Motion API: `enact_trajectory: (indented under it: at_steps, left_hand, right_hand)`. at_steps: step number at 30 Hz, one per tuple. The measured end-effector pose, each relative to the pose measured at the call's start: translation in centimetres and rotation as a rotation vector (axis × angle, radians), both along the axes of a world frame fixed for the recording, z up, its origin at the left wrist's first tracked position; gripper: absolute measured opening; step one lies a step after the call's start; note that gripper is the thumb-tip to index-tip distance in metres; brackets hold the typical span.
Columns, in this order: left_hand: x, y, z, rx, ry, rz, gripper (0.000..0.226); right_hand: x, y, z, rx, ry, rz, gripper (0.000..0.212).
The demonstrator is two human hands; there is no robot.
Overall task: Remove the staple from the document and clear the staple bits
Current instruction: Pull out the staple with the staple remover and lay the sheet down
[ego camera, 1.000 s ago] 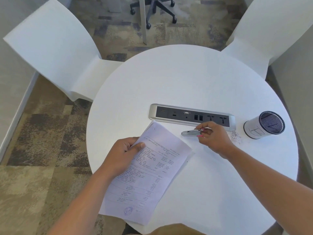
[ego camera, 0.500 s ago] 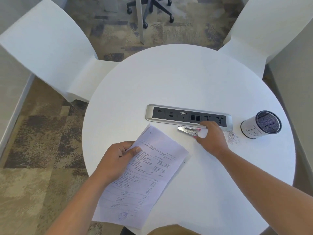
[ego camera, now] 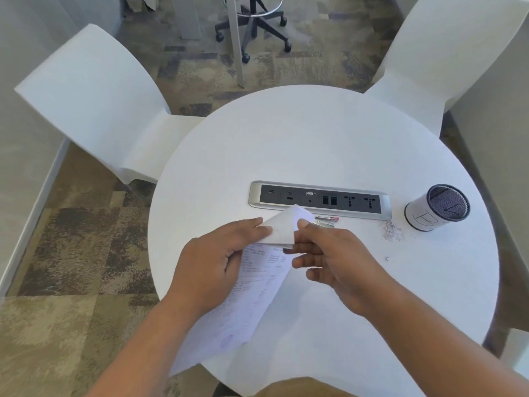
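The printed document [ego camera: 252,299] is held above the near part of the round white table [ego camera: 315,144], its top corner folded over so the blank back shows. My left hand [ego camera: 217,262] grips the sheets at that corner from the left. My right hand [ego camera: 332,259] pinches the folded corner from the right with thumb and forefinger. The staple itself is too small to make out. A metal staple remover with a pink end [ego camera: 326,220] lies on the table just behind my right hand. A small pile of staple bits [ego camera: 392,232] lies right of it, and one loose bit [ego camera: 388,258] sits nearer.
A silver and black socket strip [ego camera: 319,199] is set into the table behind the hands. A white cup with a dark mesh inside [ego camera: 436,208] stands at the right. White chairs [ego camera: 94,104] stand at the far left and far right. An office chair base [ego camera: 252,24] is beyond.
My right hand let go of the staple remover, left it by the socket strip, and came to the document. The document's top corner has been lifted and folded over between both hands.
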State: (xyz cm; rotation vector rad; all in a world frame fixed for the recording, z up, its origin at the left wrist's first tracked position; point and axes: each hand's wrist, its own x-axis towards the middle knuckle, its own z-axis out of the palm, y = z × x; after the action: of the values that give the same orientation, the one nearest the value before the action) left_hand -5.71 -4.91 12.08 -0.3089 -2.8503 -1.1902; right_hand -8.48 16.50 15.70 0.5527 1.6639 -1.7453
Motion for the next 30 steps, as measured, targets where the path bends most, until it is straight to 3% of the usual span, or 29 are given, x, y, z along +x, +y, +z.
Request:
enact_trajectory:
  at_steps: [6, 11, 16, 24, 27, 30]
  left_hand:
    - [0.8, 1.0, 2.5, -0.18, 0.268, -0.1, 0.057]
    - [1.4, 1.3, 3.1, -0.223, 0.323, -0.106, 0.058]
    - [1.8, 1.3, 3.3, -0.219, 0.355, -0.11, 0.06]
    - [2.5, 0.9, 3.8, -0.226, 0.391, -0.116, 0.061]
    - [3.1, 1.0, 5.0, -0.244, 0.489, -0.111, 0.055]
    - [3.7, 1.3, 6.6, -0.258, 0.61, -0.104, 0.045]
  right_hand:
    - [1.2, 0.0, 1.4, -0.072, 0.096, -0.053, 0.015]
    - [2.2, 0.1, 2.0, -0.214, 0.137, -0.069, 0.013]
    - [2.7, 0.1, 2.2, -0.24, 0.202, -0.053, 0.032]
    - [3.5, -0.1, 2.8, -0.242, 0.251, -0.024, 0.023]
    - [3.9, 0.2, 3.5, -0.255, 0.317, 0.016, 0.009]
    - [4.2, 0.5, 4.4, -0.225, 0.43, 0.061, 0.019]
